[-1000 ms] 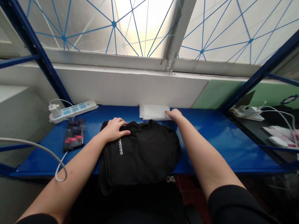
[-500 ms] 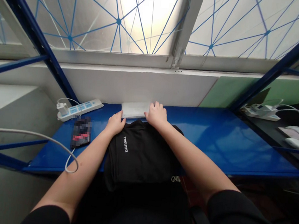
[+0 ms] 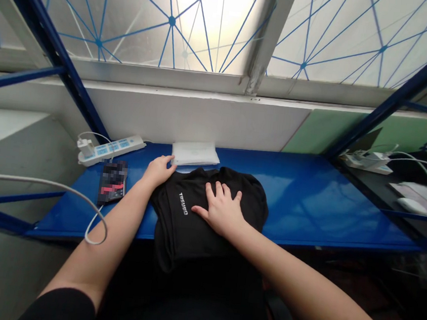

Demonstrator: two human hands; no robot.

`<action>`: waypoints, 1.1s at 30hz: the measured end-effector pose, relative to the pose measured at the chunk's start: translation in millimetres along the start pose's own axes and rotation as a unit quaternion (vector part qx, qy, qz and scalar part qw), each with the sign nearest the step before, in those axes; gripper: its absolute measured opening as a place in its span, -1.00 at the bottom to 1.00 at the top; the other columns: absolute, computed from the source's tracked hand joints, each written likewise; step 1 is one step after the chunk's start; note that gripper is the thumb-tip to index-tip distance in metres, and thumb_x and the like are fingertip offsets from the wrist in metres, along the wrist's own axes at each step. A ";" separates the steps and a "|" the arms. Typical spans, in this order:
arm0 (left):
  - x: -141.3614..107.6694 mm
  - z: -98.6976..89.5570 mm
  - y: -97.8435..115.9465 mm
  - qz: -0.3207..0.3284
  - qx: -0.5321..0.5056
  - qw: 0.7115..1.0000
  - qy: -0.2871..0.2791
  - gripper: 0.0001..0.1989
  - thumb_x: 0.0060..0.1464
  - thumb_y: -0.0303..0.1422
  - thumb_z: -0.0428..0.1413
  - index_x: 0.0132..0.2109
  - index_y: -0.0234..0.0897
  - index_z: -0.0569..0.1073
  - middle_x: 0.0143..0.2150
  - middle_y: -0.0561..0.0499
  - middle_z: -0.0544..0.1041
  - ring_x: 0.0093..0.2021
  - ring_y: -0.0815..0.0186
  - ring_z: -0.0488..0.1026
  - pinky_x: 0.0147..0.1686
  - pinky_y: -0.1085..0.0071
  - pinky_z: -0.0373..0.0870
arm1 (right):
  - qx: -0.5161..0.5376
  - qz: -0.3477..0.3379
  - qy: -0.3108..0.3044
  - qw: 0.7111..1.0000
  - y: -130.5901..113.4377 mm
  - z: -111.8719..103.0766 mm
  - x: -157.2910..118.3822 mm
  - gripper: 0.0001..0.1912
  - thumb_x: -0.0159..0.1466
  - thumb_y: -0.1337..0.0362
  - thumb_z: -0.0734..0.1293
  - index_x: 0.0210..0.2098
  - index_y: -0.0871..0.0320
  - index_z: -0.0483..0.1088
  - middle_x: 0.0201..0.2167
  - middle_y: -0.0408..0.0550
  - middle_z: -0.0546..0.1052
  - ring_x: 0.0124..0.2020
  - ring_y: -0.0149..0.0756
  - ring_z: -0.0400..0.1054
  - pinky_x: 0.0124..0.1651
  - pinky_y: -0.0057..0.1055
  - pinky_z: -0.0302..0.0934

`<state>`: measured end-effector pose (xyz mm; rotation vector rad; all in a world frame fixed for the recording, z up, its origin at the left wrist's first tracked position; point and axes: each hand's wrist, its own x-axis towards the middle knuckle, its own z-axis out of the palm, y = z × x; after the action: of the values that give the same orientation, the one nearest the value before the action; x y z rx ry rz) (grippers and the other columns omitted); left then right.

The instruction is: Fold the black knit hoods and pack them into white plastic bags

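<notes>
A folded black garment (image 3: 190, 234) with white lettering lies over the front edge of the blue table (image 3: 308, 200). Spread fingers of my right hand (image 3: 225, 209) rest flat on top of it. At the garment's upper left corner is my left hand (image 3: 159, 169), its fingers bent toward the cloth; whether they pinch it cannot be made out. Just behind the garment lies a flat white packet (image 3: 195, 154), close to my left fingertips.
A white power strip (image 3: 117, 149) and a phone (image 3: 113, 182) with a cable are at the table's left. Blue frame posts (image 3: 387, 104) rise on both sides. Another desk with papers (image 3: 419, 196) stands at right.
My right hand has moved from the white packet back toward me onto the garment, its fingers now spread. The garment's right part lies further right, and the packet is more exposed.
</notes>
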<state>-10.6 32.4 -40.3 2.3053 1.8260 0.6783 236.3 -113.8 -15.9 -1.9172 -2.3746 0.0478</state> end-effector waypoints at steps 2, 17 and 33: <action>2.1 2.7 -0.3 -0.006 -0.008 1.000 0.003 -0.51 0.20 -0.17 0.11 0.20 -0.31 0.47 0.18 -0.19 0.52 0.19 0.04 0.44 0.21 0.21 0.34 | -0.006 -0.017 -0.007 1.000 19.5 -0.6 -2.4 -0.04 0.29 -0.38 0.10 0.44 0.13 0.07 0.42 0.37 0.11 0.41 0.30 -0.05 0.27 0.50 -0.21; 6.1 12.9 5.2 -0.051 0.015 0.998 0.036 -0.58 0.24 -0.19 0.05 0.18 -0.25 0.39 0.09 -0.20 0.53 0.13 0.02 0.43 0.10 0.14 0.36 | -0.020 0.115 -0.072 0.991 206.6 -40.7 74.7 -0.49 0.42 0.08 0.13 0.32 -0.12 0.31 0.51 0.06 -0.09 0.48 0.35 -0.32 0.26 0.54 -0.36; 5.4 17.5 8.3 -0.063 0.108 0.992 0.021 -0.48 0.30 0.01 -0.09 0.09 -0.28 0.48 0.18 -0.29 0.43 0.22 -0.10 0.32 0.15 0.02 0.27 | -0.004 0.117 0.024 0.993 134.6 8.4 110.4 -0.07 0.31 -0.38 -0.03 0.43 0.10 0.08 0.44 0.31 0.03 0.40 0.40 -0.16 0.17 0.64 -0.31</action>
<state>5.0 38.5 -51.4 2.2920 2.1383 0.5401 343.6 22.9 -29.5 -2.1644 -2.1127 0.0066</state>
